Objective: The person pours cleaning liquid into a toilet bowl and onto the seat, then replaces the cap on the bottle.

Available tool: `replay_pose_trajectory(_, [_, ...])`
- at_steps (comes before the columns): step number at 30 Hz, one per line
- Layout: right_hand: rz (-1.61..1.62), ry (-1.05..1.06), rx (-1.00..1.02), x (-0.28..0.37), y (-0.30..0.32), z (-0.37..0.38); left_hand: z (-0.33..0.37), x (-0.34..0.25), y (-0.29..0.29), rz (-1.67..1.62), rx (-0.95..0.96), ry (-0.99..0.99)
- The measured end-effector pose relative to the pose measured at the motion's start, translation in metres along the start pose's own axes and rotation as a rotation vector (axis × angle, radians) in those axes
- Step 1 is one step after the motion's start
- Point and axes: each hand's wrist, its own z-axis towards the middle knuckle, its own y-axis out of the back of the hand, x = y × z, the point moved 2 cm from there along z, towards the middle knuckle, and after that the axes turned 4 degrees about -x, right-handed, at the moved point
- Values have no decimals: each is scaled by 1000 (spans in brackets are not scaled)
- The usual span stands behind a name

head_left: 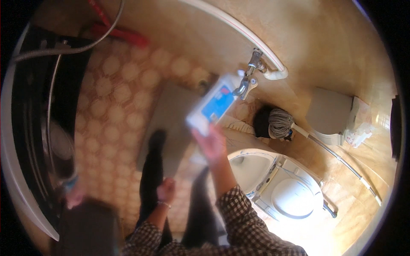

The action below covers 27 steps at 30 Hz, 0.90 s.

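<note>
In my right hand (pixel 212 141), fingers wrap the near end of a white plastic bottle (pixel 194 119) with a blue label. The bottle is tilted, its far end up beside a chrome tap (pixel 242 88) on the wall. I cannot tell whether bottle and tap touch. My left hand (pixel 167 190) is curled into a fist lower down, over my dark-trousered legs (pixel 151 170). Its fingers hide whatever may be inside.
A toilet (pixel 265 179) stands to the right, its seat area facing the tap side. Beyond it are a grey mop head (pixel 280 123) and a grey box (pixel 329 115). A flexible hose (pixel 77 51) and red broom-like tool (pixel 124 36) are at upper left.
</note>
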Motion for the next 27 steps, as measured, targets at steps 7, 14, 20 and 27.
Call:
replay_pose_trajectory(7, [-287, -83, 2, -13, -38, -50, 8, 15, 6, 68, 69, 76])
replay_pose_trajectory(14, [-396, 268, -144, 22, -48, -119, 2, -20, 49, 121, 118, -86])
replay_pose_trajectory(20, [-615, 317, 0, 46, -70, -122, 1, -94, 214, -368, -242, -306])
replay_pose_trajectory(27, [-387, 157, 116, 3, -96, -89, -12, -210, 469, 562, -780, -557])
